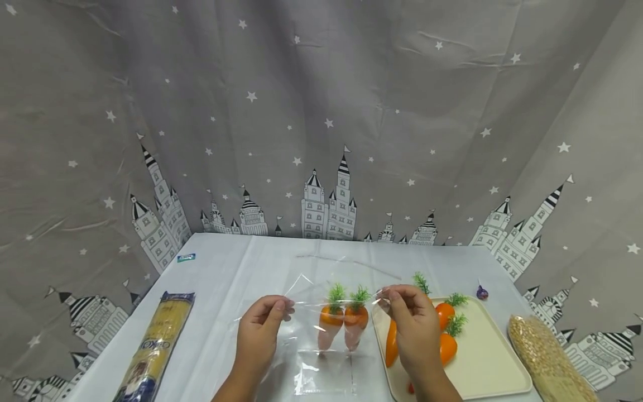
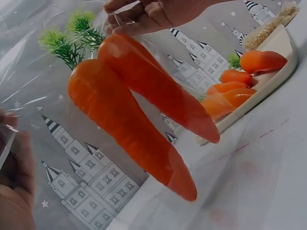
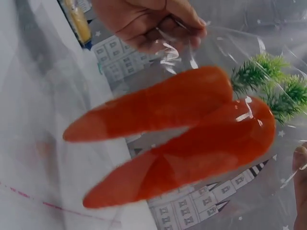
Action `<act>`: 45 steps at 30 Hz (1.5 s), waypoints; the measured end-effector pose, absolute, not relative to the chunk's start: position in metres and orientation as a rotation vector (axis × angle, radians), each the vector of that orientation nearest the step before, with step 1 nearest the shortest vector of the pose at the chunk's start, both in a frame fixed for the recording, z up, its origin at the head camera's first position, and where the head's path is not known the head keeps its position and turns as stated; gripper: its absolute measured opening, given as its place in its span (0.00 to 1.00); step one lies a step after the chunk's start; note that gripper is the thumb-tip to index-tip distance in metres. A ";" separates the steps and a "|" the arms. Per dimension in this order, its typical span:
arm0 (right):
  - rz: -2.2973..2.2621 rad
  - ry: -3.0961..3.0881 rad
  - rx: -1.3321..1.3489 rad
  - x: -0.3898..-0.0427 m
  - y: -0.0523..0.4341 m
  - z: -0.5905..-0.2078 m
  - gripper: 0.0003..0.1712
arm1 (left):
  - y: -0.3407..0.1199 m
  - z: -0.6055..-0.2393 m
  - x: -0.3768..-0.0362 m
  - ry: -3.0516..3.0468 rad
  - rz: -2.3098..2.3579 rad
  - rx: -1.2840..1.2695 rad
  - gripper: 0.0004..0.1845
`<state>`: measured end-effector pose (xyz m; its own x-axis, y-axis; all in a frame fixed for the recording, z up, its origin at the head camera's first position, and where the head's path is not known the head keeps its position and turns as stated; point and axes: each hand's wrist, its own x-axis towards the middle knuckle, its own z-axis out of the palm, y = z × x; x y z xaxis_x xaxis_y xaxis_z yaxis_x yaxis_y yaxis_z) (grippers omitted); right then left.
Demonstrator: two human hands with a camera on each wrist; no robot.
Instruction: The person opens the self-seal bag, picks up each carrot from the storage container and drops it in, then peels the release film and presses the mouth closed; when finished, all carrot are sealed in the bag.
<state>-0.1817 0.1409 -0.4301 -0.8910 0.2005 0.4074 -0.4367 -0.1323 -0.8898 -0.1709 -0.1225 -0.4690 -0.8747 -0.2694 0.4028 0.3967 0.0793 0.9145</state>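
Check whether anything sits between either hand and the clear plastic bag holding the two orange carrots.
Nothing visible does. The left hand and right hand each already pinch the top edge of the clear plastic bag, with the two orange carrots hanging inside it between them.

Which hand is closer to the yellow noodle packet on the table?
The left hand. It pinches the clear bag just right of the noodle packet. The right hand pinches the bag's other corner, farther off, over the tray.
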 end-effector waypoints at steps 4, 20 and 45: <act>2.056 -1.808 0.195 -0.184 0.139 -0.432 0.10 | -0.122 -0.473 -0.172 -1.950 -1.841 -0.135 0.06; 2.063 -1.866 0.200 -0.186 0.141 -0.432 0.09 | -0.109 -0.445 -0.180 -1.992 -1.773 -0.315 0.10; 2.100 -1.808 0.163 -0.188 0.148 -0.430 0.08 | -0.093 -0.415 -0.181 -1.835 -1.641 -0.232 0.02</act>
